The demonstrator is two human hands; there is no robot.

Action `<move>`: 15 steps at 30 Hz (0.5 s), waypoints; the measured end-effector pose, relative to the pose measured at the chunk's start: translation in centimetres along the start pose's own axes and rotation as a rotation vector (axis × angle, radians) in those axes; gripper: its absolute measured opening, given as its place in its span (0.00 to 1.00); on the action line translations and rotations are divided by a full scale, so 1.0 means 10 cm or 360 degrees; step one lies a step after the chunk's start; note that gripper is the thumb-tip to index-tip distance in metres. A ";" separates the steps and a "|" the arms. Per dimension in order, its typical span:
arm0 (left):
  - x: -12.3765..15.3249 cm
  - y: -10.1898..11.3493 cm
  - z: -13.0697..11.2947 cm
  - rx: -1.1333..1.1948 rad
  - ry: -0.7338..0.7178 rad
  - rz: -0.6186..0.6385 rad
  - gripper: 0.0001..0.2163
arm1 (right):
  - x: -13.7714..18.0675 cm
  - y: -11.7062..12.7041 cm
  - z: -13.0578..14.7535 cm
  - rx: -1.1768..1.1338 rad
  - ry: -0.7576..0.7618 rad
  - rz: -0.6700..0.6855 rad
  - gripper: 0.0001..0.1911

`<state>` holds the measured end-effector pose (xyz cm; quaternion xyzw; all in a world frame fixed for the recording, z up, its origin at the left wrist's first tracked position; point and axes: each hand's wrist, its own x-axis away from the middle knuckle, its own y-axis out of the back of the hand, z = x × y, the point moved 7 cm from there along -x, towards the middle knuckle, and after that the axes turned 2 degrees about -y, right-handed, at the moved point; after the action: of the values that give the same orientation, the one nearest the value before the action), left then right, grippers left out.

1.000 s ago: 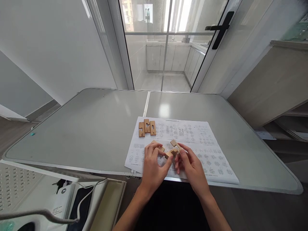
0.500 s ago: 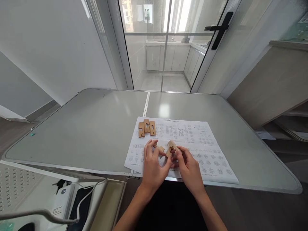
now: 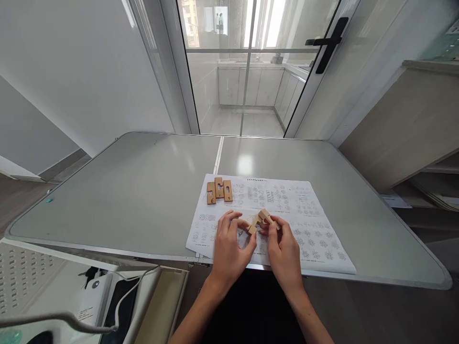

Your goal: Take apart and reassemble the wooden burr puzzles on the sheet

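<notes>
Over the printed sheet, my left hand point(image 3: 231, 246) has its thumb and fingertips at the lower end of a notched light-wood puzzle piece point(image 3: 254, 225). My right hand point(image 3: 286, 249) grips a second light-wood puzzle piece point(image 3: 264, 215) between thumb and fingers. The two pieces meet at an angle, and the fingers partly hide where they touch. Beyond my left hand, several flat brown wooden pieces with cut-outs point(image 3: 219, 188) lie side by side on the sheet, some marked with dark figures.
A large white sheet of printed diagrams point(image 3: 317, 234) covers part of the grey folding table point(image 3: 125, 191). At lower left, an open drawer unit point(image 3: 161, 306) holds a white device point(image 3: 93, 298) and a cable point(image 3: 68, 317). A glass door point(image 3: 247, 86) stands behind the table.
My right hand has shifted slightly right and turned the joined pieces. A light-wood piece that showed by my left fingers is no longer visible there. The brown pieces have stayed put.
</notes>
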<state>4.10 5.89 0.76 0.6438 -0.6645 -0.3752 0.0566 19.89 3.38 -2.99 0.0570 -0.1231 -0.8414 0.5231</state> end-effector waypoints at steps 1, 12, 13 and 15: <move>0.00 0.00 -0.01 -0.0001 -0.0006 -0.0004 0.08 | 0.00 0.01 0.02 0.0053 0.0044 -0.0022 0.22; -0.01 -0.02 -0.05 -0.0003 -0.0034 0.0095 0.15 | 0.04 -0.05 0.11 0.0129 0.0203 0.0121 0.22; 0.00 -0.04 -0.05 0.0023 -0.0015 0.0134 0.16 | 0.04 -0.06 0.12 0.0114 0.0203 0.0161 0.22; 0.01 -0.07 -0.04 0.0059 0.0003 0.0212 0.19 | 0.03 -0.06 0.12 0.0089 0.0201 0.0215 0.22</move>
<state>4.92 5.70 0.62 0.5993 -0.7127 -0.3576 0.0700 18.94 3.56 -1.98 0.1160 -0.1170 -0.7951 0.5836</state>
